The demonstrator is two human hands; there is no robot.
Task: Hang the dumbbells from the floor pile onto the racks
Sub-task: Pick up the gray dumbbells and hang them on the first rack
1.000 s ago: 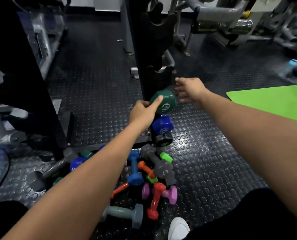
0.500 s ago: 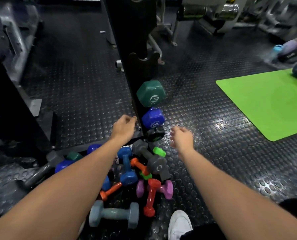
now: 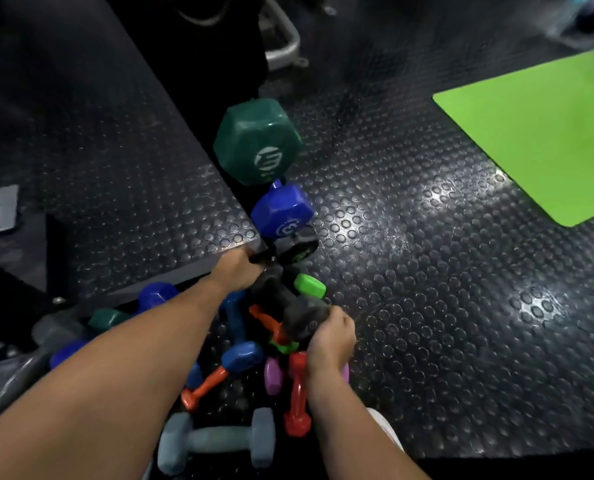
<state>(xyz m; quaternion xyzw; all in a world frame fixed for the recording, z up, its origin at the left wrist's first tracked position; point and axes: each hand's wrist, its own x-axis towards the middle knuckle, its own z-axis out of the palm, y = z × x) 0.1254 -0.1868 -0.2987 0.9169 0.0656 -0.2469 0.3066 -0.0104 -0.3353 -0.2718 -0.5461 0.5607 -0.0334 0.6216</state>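
While both hands lift the dark grey dumbbell, left hand gripping its twelve-o'clock head, right hand its six-o'clock head: risk of slipping onto the pile.

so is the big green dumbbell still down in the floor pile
No, the big green dumbbell hangs on the black rack, above the blue dumbbell.

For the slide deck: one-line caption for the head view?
Both hands, left hand and right hand, grip the dark grey dumbbell atop the floor pile, below the rack's green dumbbell.
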